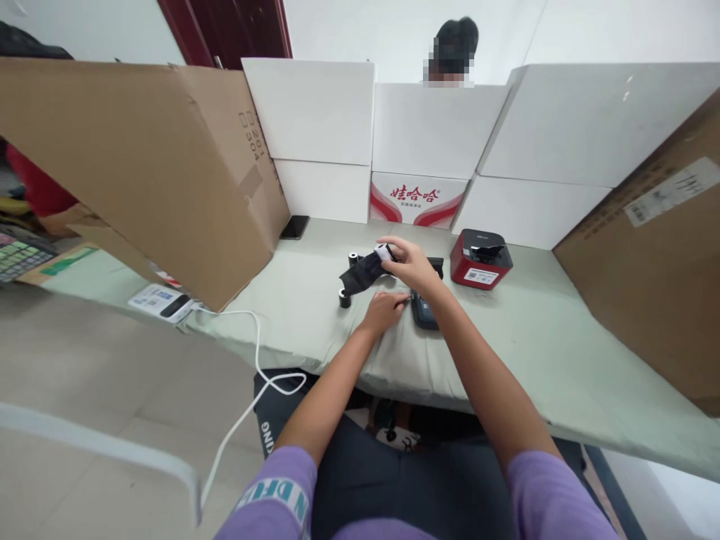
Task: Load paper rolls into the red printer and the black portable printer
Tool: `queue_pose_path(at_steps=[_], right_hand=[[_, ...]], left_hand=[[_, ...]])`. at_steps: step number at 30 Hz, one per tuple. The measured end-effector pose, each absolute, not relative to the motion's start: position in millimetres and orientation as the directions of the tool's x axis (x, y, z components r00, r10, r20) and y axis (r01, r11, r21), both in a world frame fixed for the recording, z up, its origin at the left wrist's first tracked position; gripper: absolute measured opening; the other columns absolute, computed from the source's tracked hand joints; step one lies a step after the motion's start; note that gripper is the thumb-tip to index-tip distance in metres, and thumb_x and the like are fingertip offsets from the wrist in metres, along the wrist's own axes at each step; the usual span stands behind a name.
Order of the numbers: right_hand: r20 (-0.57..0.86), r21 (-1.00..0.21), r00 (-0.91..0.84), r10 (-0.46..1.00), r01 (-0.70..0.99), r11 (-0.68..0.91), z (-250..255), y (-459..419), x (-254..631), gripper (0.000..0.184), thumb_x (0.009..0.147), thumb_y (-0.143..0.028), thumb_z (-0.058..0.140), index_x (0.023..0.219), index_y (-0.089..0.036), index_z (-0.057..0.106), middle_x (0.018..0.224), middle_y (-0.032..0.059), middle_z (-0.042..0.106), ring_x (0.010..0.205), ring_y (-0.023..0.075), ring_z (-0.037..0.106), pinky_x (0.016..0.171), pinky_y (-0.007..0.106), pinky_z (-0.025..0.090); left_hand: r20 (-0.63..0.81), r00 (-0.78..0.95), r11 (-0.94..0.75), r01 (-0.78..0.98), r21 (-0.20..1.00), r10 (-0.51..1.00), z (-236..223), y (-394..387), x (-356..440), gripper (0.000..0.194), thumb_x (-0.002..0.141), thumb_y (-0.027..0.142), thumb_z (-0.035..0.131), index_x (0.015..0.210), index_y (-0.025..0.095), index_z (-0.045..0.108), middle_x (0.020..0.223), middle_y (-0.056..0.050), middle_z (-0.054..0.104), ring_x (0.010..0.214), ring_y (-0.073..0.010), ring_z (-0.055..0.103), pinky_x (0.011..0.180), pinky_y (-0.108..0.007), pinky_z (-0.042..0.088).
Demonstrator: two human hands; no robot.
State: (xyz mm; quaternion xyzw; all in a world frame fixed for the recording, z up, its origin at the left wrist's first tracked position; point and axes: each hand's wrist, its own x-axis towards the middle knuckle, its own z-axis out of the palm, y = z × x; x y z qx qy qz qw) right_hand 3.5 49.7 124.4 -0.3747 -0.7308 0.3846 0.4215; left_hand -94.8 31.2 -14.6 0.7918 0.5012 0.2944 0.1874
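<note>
Right hand (410,266) pinches black strip (360,275) at its white end (383,253), between near and far edges of desk (534,330); left hand (385,311) nearer near edge, beside dark handheld device (425,315), can't tell if gripping; small rolls (345,300) near strip.

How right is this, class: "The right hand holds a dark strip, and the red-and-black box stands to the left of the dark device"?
One thing is wrong: the red-and-black box stands to the right of the dark device, as the head view shows. The right hand does hold a dark strip.
</note>
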Motion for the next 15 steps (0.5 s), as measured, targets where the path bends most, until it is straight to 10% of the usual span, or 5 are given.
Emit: queue_pose_path(at_steps=[7, 15], right_hand=[[0.426, -0.748, -0.369, 0.826, 0.370, 0.551, 118.4, 60.2, -32.5, 0.044, 0.082, -0.033, 0.064, 0.124, -0.019, 0.064, 0.087, 0.0025, 0.073, 0.073, 0.0186, 0.060, 0.080, 0.033, 0.049], [0.383, -0.713, -0.372, 0.846, 0.463, 0.526, 78.3, 61.6, -47.9, 0.035, 0.089, -0.033, 0.059, 0.122, -0.023, 0.063, 0.089, 0.0033, 0.071, 0.075, 0.0195, 0.063, 0.077, 0.031, 0.047]], left_hand=[[0.285, 0.316, -0.425, 0.693, 0.583, 0.905, -13.2, 30.1, -95.5, 0.030, 0.093, 0.015, 0.053, 0.109, 0.019, 0.077, 0.108, -0.009, 0.080, 0.110, -0.0283, 0.072, 0.111, -0.045, 0.047], [0.314, 0.316, -0.445, 0.661, 0.604, 0.895, -24.6, 33.2, -97.5, 0.042, 0.097, 0.020, 0.053, 0.139, 0.014, 0.058, 0.147, -0.015, 0.060, 0.141, -0.0349, 0.052, 0.122, -0.044, 0.037]])
